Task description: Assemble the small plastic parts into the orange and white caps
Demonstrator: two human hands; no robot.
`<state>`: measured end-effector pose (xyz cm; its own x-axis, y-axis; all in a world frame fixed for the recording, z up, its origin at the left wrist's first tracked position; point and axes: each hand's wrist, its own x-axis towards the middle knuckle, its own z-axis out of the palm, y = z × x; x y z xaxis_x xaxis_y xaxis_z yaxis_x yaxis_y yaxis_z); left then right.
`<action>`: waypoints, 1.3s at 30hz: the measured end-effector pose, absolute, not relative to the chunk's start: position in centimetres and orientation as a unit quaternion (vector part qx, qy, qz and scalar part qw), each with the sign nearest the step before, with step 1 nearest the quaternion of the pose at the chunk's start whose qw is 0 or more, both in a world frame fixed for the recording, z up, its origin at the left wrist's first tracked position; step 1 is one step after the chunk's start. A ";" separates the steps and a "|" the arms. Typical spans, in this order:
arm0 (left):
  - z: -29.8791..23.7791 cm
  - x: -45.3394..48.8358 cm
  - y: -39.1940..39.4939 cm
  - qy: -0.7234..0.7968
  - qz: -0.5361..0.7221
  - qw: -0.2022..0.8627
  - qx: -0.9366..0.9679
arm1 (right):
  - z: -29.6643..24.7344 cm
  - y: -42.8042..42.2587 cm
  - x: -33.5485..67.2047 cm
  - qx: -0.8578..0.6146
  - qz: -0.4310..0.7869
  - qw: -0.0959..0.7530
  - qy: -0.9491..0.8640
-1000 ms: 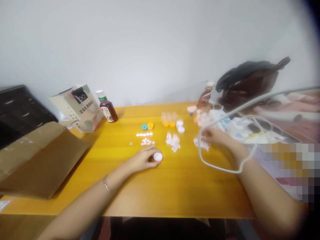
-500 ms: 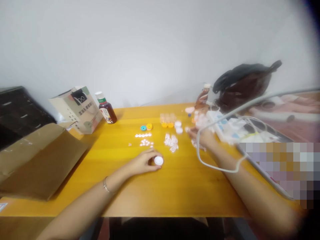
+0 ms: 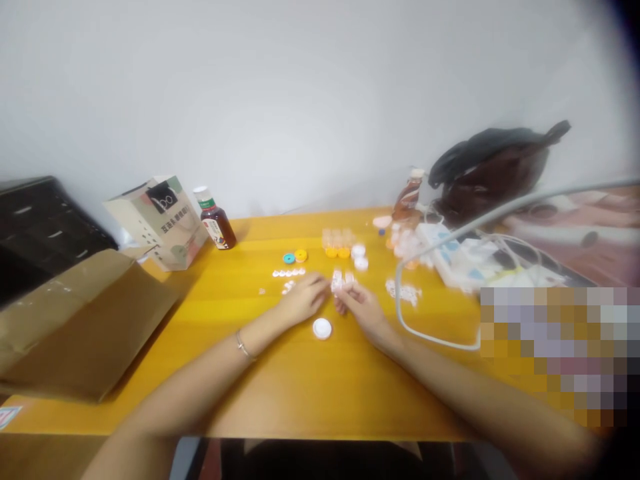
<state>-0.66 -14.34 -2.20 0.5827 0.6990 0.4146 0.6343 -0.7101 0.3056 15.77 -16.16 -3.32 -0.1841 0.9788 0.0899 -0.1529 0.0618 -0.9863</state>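
My left hand (image 3: 302,300) and my right hand (image 3: 359,303) meet at the middle of the yellow table (image 3: 300,387), fingertips pinched on a small clear plastic piece (image 3: 341,284) from a little heap. A white round cap (image 3: 322,328) lies free on the table just in front of both hands. Rows of small white pieces (image 3: 289,273) lie beyond my left hand. A teal cap (image 3: 289,258) and a yellow cap (image 3: 301,255) sit farther back. Small vials with orange bases (image 3: 337,243) stand behind the heap.
A brown cardboard box (image 3: 75,327) fills the left side. A printed paper bag (image 3: 157,220) and a dark medicine bottle (image 3: 215,219) stand at the back left. A white cable (image 3: 420,327) loops on the right near a power strip (image 3: 455,257), another bottle (image 3: 409,193) and a dark bag (image 3: 493,167).
My left hand let go of the white cap and moved forward to the clear pieces. My right hand came in from the right side to meet it.
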 end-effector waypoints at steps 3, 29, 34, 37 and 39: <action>-2.5 0.3 -13.1 0.367 0.221 0.011 0.904 | -3.4 -16.0 15.8 -0.386 0.566 0.496 -0.533; -1.8 0.0 -14.9 0.492 0.340 0.117 0.793 | -2.9 -16.1 15.2 -0.378 0.567 0.510 -0.525; -2.0 -1.7 -16.6 0.529 0.351 0.229 0.738 | -3.0 -16.1 15.2 -0.386 0.564 0.507 -0.526; -2.1 -2.6 -17.5 0.510 0.356 0.296 0.725 | -3.1 -16.1 15.3 -0.388 0.561 0.510 -0.524; -2.1 -2.9 -17.8 0.495 0.369 0.327 0.715 | -3.1 -16.0 15.3 -0.383 0.563 0.512 -0.523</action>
